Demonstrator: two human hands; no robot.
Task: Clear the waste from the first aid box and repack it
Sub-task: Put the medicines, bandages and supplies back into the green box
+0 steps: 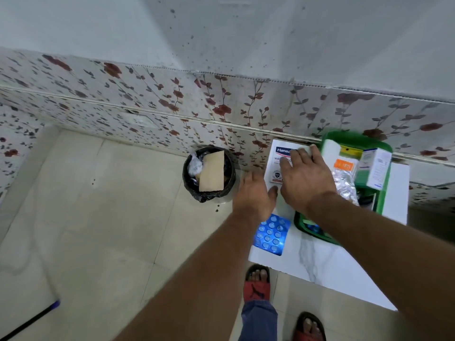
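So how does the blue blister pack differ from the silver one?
The blue blister pack lies flat on the white table, outside the green box; the silver blister pack sits inside the box among cartons. Blue shows clear round bubbles; silver looks crinkled foil. Neither is held.

plaster box [277, 160] print half hidden by right hand [305, 178], green box [384, 146] blurred

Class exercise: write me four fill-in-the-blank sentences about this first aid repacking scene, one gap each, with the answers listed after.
1. The first aid box is coloured ____.
2. The bin stands on the ____.
3. The blister pack on the table is ____.
4. The right hand lies over a white ____ plaster carton.

Answers: green; floor; blue; Hansaplast
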